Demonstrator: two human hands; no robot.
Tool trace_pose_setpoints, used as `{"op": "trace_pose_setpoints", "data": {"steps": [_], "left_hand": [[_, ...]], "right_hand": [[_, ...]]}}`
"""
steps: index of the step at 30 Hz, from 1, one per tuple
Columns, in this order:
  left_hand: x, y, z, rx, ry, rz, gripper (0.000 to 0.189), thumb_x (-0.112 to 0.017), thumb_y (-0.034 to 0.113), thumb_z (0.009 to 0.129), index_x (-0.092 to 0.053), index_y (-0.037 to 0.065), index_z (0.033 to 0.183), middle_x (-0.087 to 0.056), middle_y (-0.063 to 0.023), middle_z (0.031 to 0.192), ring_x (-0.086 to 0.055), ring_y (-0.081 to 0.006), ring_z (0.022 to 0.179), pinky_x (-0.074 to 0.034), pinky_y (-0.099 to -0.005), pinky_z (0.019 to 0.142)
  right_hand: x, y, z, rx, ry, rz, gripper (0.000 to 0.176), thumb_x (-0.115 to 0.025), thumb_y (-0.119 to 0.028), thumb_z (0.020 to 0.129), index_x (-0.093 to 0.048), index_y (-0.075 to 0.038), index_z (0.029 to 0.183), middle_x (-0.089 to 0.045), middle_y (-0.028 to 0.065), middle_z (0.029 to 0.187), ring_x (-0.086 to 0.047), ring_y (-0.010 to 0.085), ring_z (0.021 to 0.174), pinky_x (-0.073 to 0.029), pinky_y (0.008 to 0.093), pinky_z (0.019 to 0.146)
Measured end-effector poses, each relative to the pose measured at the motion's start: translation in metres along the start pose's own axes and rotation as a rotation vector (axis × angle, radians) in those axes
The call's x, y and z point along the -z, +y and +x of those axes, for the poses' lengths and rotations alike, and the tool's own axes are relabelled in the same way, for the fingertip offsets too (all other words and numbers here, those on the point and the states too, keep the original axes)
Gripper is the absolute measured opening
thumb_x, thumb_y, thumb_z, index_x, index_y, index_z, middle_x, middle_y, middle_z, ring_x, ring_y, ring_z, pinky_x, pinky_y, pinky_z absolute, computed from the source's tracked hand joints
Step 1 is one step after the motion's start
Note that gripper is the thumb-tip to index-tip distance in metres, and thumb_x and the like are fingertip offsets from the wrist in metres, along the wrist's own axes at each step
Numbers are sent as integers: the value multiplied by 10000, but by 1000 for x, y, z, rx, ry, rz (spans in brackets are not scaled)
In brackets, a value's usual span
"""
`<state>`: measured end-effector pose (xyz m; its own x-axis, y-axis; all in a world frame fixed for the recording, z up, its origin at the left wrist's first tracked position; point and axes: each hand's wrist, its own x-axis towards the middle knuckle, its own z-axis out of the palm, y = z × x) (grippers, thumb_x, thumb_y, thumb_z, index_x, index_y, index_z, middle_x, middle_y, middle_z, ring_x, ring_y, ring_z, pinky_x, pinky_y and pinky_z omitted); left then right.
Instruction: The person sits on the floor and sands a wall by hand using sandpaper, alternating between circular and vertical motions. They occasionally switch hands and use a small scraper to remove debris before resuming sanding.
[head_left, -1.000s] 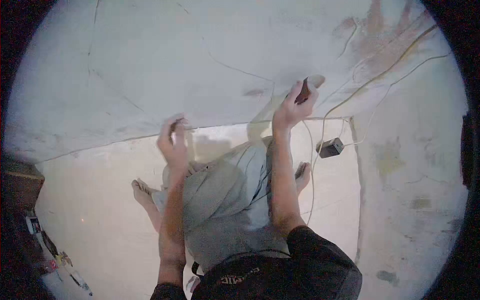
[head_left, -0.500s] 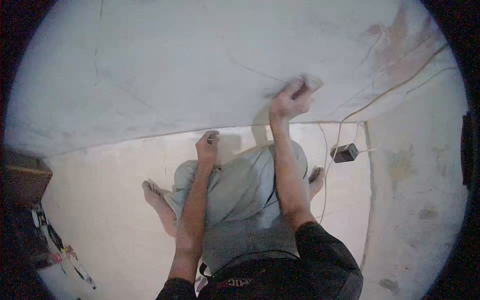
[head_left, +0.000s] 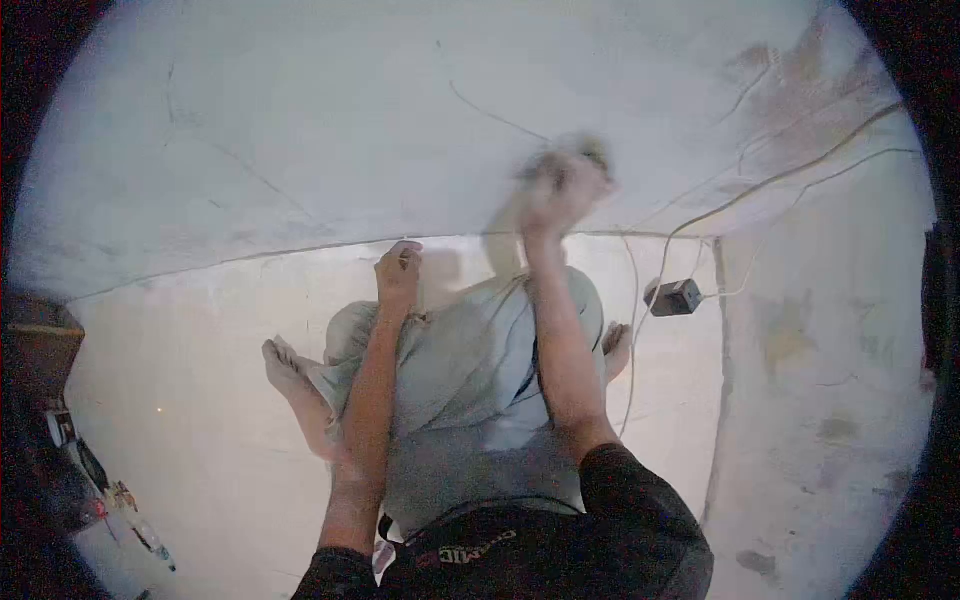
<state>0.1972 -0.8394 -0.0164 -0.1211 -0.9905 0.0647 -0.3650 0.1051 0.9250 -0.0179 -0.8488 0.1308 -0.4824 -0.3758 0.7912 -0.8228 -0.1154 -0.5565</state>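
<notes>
a cracked, stained wall meets a pale floor, where a black box sits with cables by the corner. a small object is at the wall in the right hand — its long axis too blurred to tell, the fingers closed round it. that forearm reaches upward; the left hand curls above the knee, contents unclear.
</notes>
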Motion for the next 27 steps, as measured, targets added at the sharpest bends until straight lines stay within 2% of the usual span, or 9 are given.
{"op": "trace_pose_setpoints", "data": {"steps": [3,6,9,11,15,17,23,25,27], "left_hand": [[5,-5,1,125,-62,69,199,-567,128,840,-656,28,987,-681,-114,858,-649,-187,788,-511,-314,727],[-13,-44,6,-123,94,163,231,-551,186,847,-652,5,950,-648,-125,771,-608,-262,708,-488,-374,674],[-15,-31,9,-26,-136,201,238,-512,122,843,-603,31,1044,-605,-174,1032,-557,-331,969,-403,-455,897],[-50,-79,-3,-408,235,83,213,-517,73,829,-601,52,1023,-597,-161,1016,-533,-346,987,-388,-445,932],[-54,-80,13,-98,72,35,224,-541,116,809,-618,41,1005,-644,-178,965,-600,-356,936,-445,-441,879],[-35,-43,22,156,-40,151,234,-544,142,811,-592,38,1015,-614,-185,951,-580,-354,947,-438,-467,874],[-16,-4,-6,35,53,144,188,-525,177,823,-591,60,956,-613,-170,908,-597,-321,899,-456,-476,809],[-8,-1,-1,21,65,145,191,-518,179,826,-594,58,953,-616,-169,891,-604,-311,873,-462,-464,793],[-1,1,-10,0,80,163,195,-511,181,828,-596,55,950,-620,-167,875,-611,-300,848,-468,-453,778]], "right_hand": [[1,13,8,-615,284,283,123,-615,-59,836,-569,-12,940,-558,128,883,-538,276,916,-402,430,833],[3,8,-18,416,-150,-216,142,-644,-43,806,-573,-34,928,-560,61,905,-540,205,826,-459,384,670],[-28,58,-31,-275,102,372,198,-660,-124,816,-595,-24,974,-604,114,927,-582,278,871,-468,431,810],[-21,33,-5,-243,334,103,161,-585,-121,895,-562,9,987,-633,139,962,-611,235,906,-512,384,777],[-9,27,-8,549,-76,-72,195,-658,-201,854,-640,-20,924,-637,145,850,-605,328,923,-438,472,904],[-29,52,-14,143,17,202,279,-680,-242,843,-640,-32,1022,-594,137,1124,-618,234,920,-510,430,771],[-7,15,-5,-258,130,441,221,-525,-152,945,-607,8,1074,-606,174,1077,-603,339,973,-484,457,884],[-17,20,-15,406,-194,-99,277,-517,-220,954,-614,4,1084,-618,171,1090,-600,364,955,-465,462,876],[-22,32,-26,251,-249,40,320,-512,-272,956,-616,-2,1093,-621,174,1115,-554,372,1052,-403,465,936]]}}
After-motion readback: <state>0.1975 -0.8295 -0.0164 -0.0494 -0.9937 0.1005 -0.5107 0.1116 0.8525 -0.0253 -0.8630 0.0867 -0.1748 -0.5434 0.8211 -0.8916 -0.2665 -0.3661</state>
